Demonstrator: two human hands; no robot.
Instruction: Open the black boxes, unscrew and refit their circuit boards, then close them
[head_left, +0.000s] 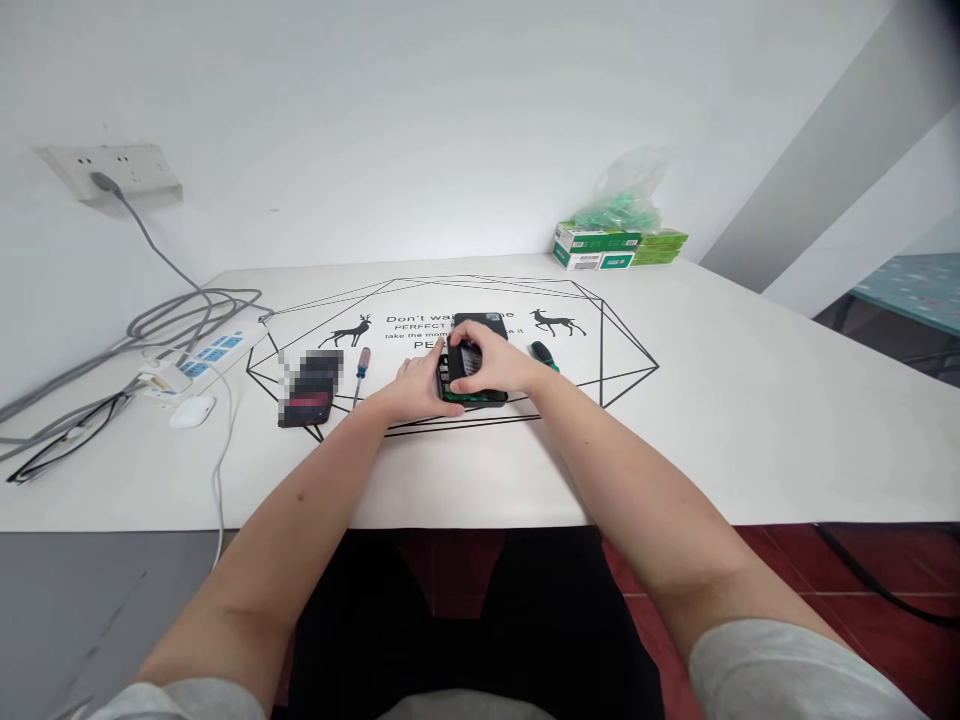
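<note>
A small black case (pixel 495 398) with green showing along its near edge lies on the table between my hands. My left hand (pixel 420 388) holds its left side, thumb along the near edge. My right hand (pixel 491 362) curves over the top, with thumb and fingers gripping a black rectangular piece (pixel 454 366) at the case. Whether that piece is loose from the case I cannot tell. Just behind lies a flat black part (pixel 480 321), partly covered by my right hand. A screwdriver (pixel 362 366) rests left of my left hand, and a dark green-black handle (pixel 541 353) right of my right hand.
A blurred dark phone-like object (pixel 311 390) lies at left. Beyond it are a power strip (pixel 214 355), a white earbud case (pixel 193 412) and tangled grey cables (pixel 180 310). Green-and-white boxes (pixel 600 245) with a plastic bag (pixel 626 195) stand against the wall.
</note>
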